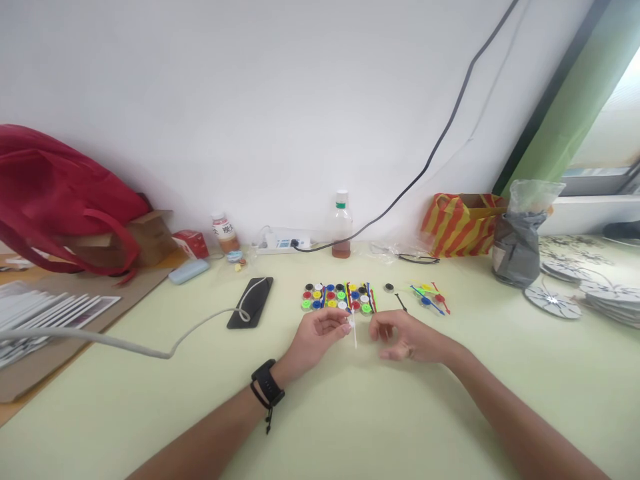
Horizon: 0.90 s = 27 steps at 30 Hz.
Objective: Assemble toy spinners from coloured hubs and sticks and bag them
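Observation:
My left hand [320,333] pinches a thin white arrow-shaped pointer [355,333] by its middle, with the pointer standing nearly upright above the table. Just to the right, my right hand [400,335] is apart from it, fingers curled and separated, with nothing visible between them. Beyond the hands lie rows of small round pieces [331,295] in several colours, with coloured arrow pointers [371,297] among them. A single black round piece [389,287] and a black arrow pointer [401,302] lie to the right, near a loose group of coloured arrow pointers [434,300].
Left of the hands is a black phone [250,303] with a grey cable [200,329] across it. A bottle [341,227] and a power strip [285,241] stand along the wall. At right are a striped bag [463,225], a grey bag [517,250] and stacked discs [553,303].

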### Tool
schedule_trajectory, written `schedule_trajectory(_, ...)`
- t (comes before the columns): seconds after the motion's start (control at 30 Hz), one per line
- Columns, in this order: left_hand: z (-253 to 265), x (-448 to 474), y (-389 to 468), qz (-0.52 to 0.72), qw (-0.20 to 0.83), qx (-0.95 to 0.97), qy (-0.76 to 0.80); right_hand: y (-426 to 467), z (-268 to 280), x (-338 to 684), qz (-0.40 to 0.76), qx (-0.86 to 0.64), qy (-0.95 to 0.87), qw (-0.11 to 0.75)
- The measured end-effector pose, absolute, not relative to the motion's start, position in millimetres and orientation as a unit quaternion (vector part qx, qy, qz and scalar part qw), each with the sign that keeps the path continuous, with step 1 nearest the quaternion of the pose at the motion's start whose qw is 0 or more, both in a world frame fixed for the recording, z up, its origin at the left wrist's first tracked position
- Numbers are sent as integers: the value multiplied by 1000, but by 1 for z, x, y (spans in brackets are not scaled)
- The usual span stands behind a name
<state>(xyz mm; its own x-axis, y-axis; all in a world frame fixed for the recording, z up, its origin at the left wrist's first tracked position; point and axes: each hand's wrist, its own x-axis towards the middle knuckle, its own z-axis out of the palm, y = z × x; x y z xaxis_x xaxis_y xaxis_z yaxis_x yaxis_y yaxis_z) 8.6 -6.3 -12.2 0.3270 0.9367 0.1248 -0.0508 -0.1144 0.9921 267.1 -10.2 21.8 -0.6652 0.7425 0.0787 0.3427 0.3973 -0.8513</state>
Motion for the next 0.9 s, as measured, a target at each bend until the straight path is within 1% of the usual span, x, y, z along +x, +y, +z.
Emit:
schedule_trajectory(0.07, -11, 9, -6, 448, 547, 600, 374, -11, 22, 267, 462, -308, -801, 223)
schedule_trajectory(0.13, -10, 9, -6, 450, 545, 601, 373, -14, 21, 264, 476, -303, -789, 242)
schedule_trajectory(0.23, -10, 9, -7, 453, 554, 598, 362, -18, 21, 256, 469, -336, -759, 301)
schedule_trajectory(0.4, -10, 9, -7, 457, 572, 584, 351, -22, 16, 244, 418, -393, -724, 383)
schedule_trajectory(0.53, -8, 9, -8, 460, 570, 577, 361, -20, 10, 239, 486, -367, -712, 350)
schedule_trajectory(0.6, -7, 9, -8, 461, 568, 575, 366, -19, 11, 238, 506, -350, -707, 350)
schedule_trajectory(0.7, -7, 9, -8, 460, 568, 580, 358, -20, 16, 236, 492, -365, -691, 383)
schedule_trajectory(0.8, -7, 8, -8, 456, 565, 593, 348, -22, 19, 232, 499, -369, -681, 388)
schedule_trajectory(0.9, -7, 8, -9, 448, 567, 603, 338, -23, 17, 229, 480, -376, -697, 377)
